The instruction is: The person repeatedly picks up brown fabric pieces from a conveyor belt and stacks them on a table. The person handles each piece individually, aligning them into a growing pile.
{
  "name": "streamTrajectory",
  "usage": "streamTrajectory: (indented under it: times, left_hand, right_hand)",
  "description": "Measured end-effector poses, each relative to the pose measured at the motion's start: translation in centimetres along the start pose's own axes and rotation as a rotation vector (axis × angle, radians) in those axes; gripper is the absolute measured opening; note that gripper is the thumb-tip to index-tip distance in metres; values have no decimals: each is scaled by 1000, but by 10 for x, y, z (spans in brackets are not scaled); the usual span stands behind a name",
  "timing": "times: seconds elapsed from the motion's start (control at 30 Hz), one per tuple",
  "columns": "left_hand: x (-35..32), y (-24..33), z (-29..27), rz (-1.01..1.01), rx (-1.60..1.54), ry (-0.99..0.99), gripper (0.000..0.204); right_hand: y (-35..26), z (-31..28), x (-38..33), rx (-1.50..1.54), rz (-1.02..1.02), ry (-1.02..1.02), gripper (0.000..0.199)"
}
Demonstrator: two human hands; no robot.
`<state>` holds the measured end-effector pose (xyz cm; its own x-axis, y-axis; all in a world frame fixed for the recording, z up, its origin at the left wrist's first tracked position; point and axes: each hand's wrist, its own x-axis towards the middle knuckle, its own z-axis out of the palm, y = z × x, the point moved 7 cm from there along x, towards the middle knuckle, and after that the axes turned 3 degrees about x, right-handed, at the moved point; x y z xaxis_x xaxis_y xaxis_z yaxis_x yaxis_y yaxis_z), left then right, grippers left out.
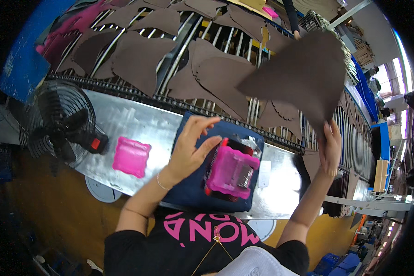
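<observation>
A large dark brown cut piece of leather-like sheet (303,73) hangs raised at the right, over the rack. Its lower corner is pinched in my right hand (330,145), and the piece is slightly blurred. My left hand (195,142) hovers over the dark blue mat (188,184), its fingers bent and thumb apart, with nothing in it. Just right of that hand, a bright pink scalloped-edged tray (230,170) lies over a red and black item (241,146), mostly hidden below it. Another pink scalloped piece (131,157) rests on the metal table at the left.
A barred conveyor rack (170,69) carrying several brown pieces runs along the table's (158,122) far side. A black fan (62,124) stands at the left end. A small white card (264,174) lies beside the mat. Another person's arm (290,16) reaches in at the far side.
</observation>
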<state>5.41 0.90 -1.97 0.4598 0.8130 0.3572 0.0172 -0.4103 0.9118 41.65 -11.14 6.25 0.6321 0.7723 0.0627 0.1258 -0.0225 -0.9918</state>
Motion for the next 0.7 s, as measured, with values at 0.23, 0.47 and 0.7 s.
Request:
streamTrajectory:
  times: [0.23, 0.47, 0.7]
  left_hand:
    - [-19, -47, 0, -47, -100, -47, 42]
    - [-13, -60, -8, -22, -66, -32, 45]
    - [-15, -67, -8, -76, -146, -89, 45]
  right_hand:
    - [83, 179, 212, 65, 139, -100, 42]
    - [167, 281, 340, -170, 148, -36, 29]
    - [219, 309, 400, -320, 143, -154, 41]
